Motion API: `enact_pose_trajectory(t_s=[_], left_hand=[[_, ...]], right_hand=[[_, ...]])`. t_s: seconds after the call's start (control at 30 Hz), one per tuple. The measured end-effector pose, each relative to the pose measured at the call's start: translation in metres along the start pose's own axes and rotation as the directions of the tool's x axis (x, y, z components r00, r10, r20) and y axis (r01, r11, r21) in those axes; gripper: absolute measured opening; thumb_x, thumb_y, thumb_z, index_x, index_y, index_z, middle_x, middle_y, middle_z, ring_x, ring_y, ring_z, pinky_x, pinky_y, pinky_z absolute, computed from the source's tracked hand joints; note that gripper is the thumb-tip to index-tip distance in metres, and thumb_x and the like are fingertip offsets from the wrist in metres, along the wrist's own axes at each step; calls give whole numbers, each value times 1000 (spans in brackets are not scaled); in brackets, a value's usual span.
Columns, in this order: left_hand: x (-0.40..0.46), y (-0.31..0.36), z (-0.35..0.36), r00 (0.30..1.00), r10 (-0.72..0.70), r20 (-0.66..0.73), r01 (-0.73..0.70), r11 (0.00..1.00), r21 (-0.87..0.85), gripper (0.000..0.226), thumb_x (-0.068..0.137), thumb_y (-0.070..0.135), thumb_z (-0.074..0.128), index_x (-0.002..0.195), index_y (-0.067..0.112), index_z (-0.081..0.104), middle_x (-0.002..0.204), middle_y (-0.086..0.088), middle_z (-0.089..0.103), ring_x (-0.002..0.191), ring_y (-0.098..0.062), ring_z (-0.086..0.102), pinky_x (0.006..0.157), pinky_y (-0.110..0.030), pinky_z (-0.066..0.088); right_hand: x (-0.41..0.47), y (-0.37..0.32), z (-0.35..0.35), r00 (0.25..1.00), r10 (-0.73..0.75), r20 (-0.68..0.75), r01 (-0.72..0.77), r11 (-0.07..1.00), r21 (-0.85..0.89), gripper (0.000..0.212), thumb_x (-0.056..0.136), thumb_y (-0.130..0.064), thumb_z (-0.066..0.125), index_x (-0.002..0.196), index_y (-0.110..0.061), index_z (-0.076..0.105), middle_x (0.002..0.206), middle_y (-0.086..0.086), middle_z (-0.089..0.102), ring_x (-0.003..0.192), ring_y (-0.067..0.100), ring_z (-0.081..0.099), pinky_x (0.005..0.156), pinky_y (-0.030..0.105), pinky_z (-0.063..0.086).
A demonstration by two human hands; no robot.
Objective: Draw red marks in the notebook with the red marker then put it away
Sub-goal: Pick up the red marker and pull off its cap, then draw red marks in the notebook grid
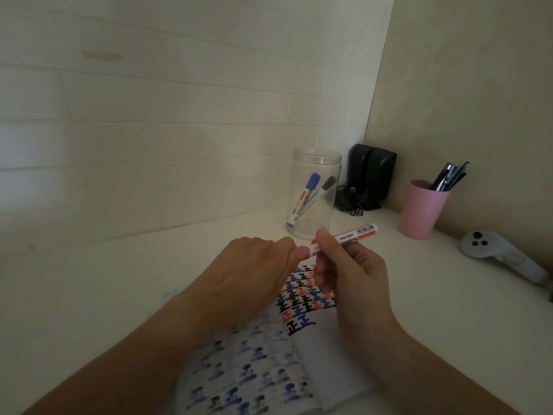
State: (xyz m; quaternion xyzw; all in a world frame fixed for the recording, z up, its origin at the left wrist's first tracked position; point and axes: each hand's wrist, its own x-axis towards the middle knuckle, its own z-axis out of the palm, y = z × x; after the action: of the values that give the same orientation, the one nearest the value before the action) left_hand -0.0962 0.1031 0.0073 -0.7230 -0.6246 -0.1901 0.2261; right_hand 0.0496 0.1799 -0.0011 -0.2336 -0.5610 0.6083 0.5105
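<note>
An open notebook (317,342) lies on the white desk in front of me, its right page carrying rows of black, blue and red marks. Above it I hold the red marker (351,235), a white barrel with red print, tilted up to the right. My right hand (344,277) grips the barrel. My left hand (257,274) pinches the marker's lower left end, where the cap sits; the cap itself is hidden by my fingers. A clear plastic jar (314,223) stands just behind, holding a blue marker (305,196) and a black marker (324,187).
A pink cup (419,214) with dark pens stands at the right. Two black speakers (374,175) with cables sit in the corner. A white controller (493,250) lies near the right wall. Tiled wall runs behind the desk (119,280).
</note>
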Motion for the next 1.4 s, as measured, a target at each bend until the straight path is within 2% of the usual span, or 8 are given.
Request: enact_pose_trajectory(t_s=[0.07, 0.2, 0.43, 0.53, 0.7, 0.93, 1.2, 1.4], left_hand=[[1, 2, 1, 1000, 2, -21, -1, 998, 69, 57, 108, 41, 8, 84, 17, 54, 55, 2, 53, 39, -11, 28, 41, -20, 15], [6, 5, -1, 993, 78, -84, -63, 983, 174, 28, 90, 26, 71, 82, 14, 47, 48, -1, 52, 39, -11, 21, 42, -21, 20], [-7, -8, -6, 990, 5, -143, 2, 999, 47, 46, 109, 39, 22, 88, 21, 59, 55, 6, 52, 37, -15, 46, 43, -27, 30], [-10, -17, -5, 979, -142, -144, 120, 981, -153, 39, 106, 47, 24, 81, 25, 44, 64, 7, 50, 53, -15, 48, 56, -29, 41], [-11, -27, 7, 992, -128, 10, 127, 965, -229, 42, 100, 60, 40, 95, 25, 63, 90, 11, 63, 80, -8, 57, 73, -28, 50], [-14, -29, 15, 972, 24, 234, 84, 894, -440, 27, 91, 55, 67, 102, 31, 74, 105, 15, 70, 100, -6, 63, 89, -36, 53], [-15, -33, 19, 980, 20, 197, 82, 865, -496, 29, 88, 51, 74, 102, 26, 80, 106, 12, 75, 100, -4, 66, 90, -33, 54], [-16, -33, 21, 988, 6, 155, 73, 865, -496, 33, 86, 56, 72, 97, 26, 81, 103, 14, 76, 97, -2, 67, 88, -35, 55]], right_hand=[[-1, -2, 3, 998, 23, -56, -22, 1000, 6, 33, 93, -25, 67, 70, -3, 71, 48, 6, 56, 40, 15, 46, 40, 21, 41], [-4, -4, 5, 993, 68, -97, -67, 998, 11, 37, 93, -27, 68, 63, -6, 68, 46, 6, 56, 39, 14, 45, 39, 22, 41], [25, -14, -39, 923, 172, -344, -128, 981, 145, 20, 95, -25, 65, 82, -11, 70, 62, 1, 62, 52, 9, 53, 47, 20, 45], [24, -12, -47, 978, 9, -210, -9, 1000, 3, 15, 95, -17, 65, 94, -5, 74, 68, 7, 69, 61, 17, 61, 56, 27, 51], [23, -11, -39, 984, -138, -115, 116, 977, -179, 12, 89, -11, 72, 96, -2, 71, 59, -1, 67, 51, 10, 59, 49, 23, 51], [16, -16, -43, 999, 41, 1, -39, 961, -273, 14, 87, -7, 68, 75, -5, 74, 51, 2, 55, 51, 15, 45, 49, 26, 40], [11, -41, -34, 952, 231, 200, -139, 911, -389, 10, 84, -11, 71, 79, -4, 76, 61, 8, 68, 53, 18, 60, 50, 27, 49], [-15, -13, -50, 971, 153, 184, -65, 909, -412, 6, 80, 5, 71, 78, 1, 75, 63, 21, 70, 54, 25, 62, 51, 30, 54]])
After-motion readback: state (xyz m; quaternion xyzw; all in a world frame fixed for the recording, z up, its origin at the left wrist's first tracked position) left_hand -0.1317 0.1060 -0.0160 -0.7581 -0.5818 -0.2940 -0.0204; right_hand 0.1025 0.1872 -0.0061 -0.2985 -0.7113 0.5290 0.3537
